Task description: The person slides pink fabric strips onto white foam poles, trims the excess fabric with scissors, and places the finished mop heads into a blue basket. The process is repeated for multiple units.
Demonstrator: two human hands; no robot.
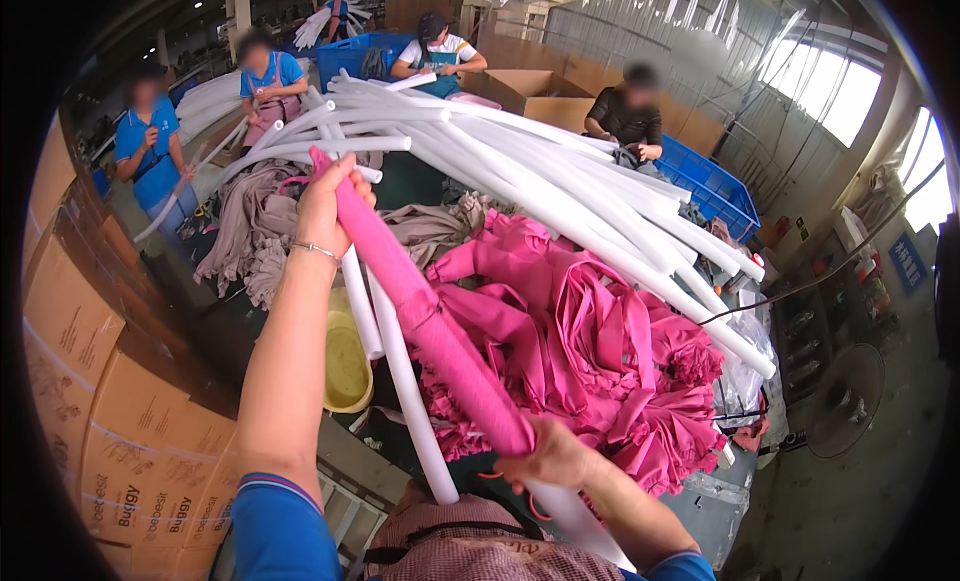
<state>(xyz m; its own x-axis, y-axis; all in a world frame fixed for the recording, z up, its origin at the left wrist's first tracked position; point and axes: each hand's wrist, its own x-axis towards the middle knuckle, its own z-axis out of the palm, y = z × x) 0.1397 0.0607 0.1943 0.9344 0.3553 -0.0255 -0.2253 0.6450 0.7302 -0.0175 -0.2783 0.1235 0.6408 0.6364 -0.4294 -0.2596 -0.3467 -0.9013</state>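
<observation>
A long pink fabric sleeve (435, 321) runs slantwise before me, from upper left to lower right. It is stretched over a white foam tube (572, 516), whose bare end sticks out at the bottom. My left hand (328, 206) is closed round the sleeve's far end, where a bit of pink cloth pokes up past the fingers. Nearer my body, my right hand (552, 457) grips the sleeve's lower edge over the tube. Beside it lies a heap of pink fabric sleeves (580, 321). Another white foam tube (410, 391) leans down toward my waist, left of the sleeve.
A pile of white foam tubes (560, 186) spans the table's far side. Greyish-brown fabric (250, 221) lies left, above a yellow bucket (346, 366). Cardboard boxes (130, 451) stack up at left, a fan (845, 401) stands right, and several people work around the table.
</observation>
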